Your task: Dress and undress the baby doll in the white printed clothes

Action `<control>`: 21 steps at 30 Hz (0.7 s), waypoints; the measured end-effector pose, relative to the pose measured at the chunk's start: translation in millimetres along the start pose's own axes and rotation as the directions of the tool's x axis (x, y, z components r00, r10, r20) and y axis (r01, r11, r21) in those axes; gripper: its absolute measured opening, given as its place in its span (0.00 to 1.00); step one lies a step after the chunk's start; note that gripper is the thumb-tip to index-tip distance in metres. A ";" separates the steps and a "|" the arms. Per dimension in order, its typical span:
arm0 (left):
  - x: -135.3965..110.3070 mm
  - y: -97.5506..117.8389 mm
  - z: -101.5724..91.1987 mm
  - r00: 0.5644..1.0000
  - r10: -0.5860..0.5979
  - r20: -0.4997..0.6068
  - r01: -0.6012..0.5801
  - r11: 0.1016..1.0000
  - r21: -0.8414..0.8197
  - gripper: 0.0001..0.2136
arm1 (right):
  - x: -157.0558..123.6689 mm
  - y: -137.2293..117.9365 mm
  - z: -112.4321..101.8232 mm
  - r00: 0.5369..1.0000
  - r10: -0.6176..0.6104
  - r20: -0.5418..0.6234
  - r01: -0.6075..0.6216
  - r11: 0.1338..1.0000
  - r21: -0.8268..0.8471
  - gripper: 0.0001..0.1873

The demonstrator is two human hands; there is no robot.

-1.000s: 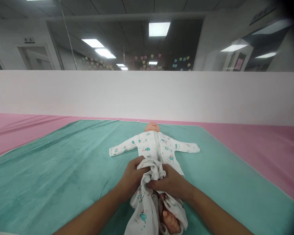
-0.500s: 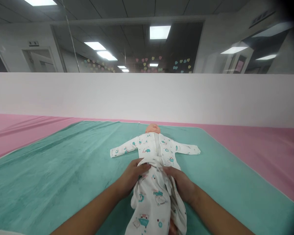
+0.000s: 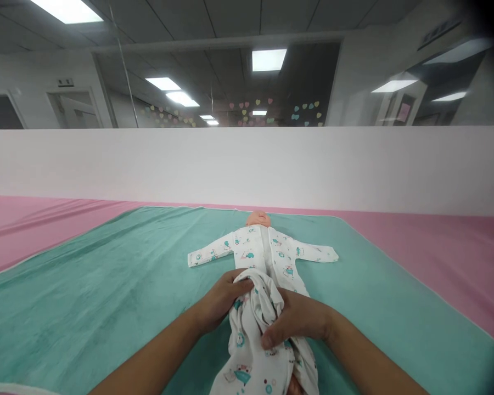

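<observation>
A baby doll lies on its back with its head away from me, in a white long-sleeved baby top with small printed figures. Matching baby pants cover its lower body, the cloth bunched near the waist. At the left side of that bunch, my left hand is closed on the edge, thumb on top. My right hand grips the pants from the right, its thumb lying across the front. Skin-coloured plastic shows low down between the folds. Most of both hands' fingertips are hidden by cloth.
A teal blanket lies under the doll, over a pink surface. Beyond it stands a low white wall, with glass panels bearing heart-shaped stickers above.
My right hand has shifted from the waist edge onto the front of the pants, its thumb now lower. The cloth at the waist is more bunched. My left hand stays in place.
</observation>
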State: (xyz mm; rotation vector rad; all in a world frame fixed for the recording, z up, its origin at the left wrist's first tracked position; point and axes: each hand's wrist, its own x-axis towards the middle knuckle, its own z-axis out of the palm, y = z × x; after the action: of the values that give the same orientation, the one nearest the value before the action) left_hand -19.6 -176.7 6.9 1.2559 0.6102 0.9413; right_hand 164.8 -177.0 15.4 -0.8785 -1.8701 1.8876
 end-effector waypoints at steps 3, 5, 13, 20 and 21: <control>0.1 0.1 -0.3 1.000 -0.008 0.031 0.007 1.000 0.027 0.07 | 1.6 10.1 -1.9 0.999 -0.033 -0.013 0.034 0.995 0.094 0.27; 0.6 1.0 0.8 0.999 -0.014 0.034 0.013 1.000 0.021 0.09 | 4.1 19.0 -2.9 0.993 -0.096 -0.074 0.110 0.973 0.204 0.25; 2.9 3.3 0.6 0.994 -0.072 0.079 0.078 0.993 -0.085 0.15 | 10.4 32.6 -1.0 0.969 -0.193 -0.154 0.247 0.732 0.634 0.22; 4.4 -1.8 -8.5 1.000 -0.016 0.025 0.021 0.978 -0.209 0.13 | 5.2 14.8 5.6 0.988 -0.120 -0.099 0.149 0.913 0.381 0.27; 4.5 -2.1 -8.3 1.000 -0.001 0.003 0.002 0.977 -0.212 0.11 | 3.6 12.2 5.9 0.992 -0.084 -0.097 0.109 0.952 0.287 0.28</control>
State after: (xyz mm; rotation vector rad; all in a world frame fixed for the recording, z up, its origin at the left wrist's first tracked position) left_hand -23.6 -168.6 3.4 1.0662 0.4943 0.9766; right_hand 160.5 -180.2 2.4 -0.7417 -1.5049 1.9683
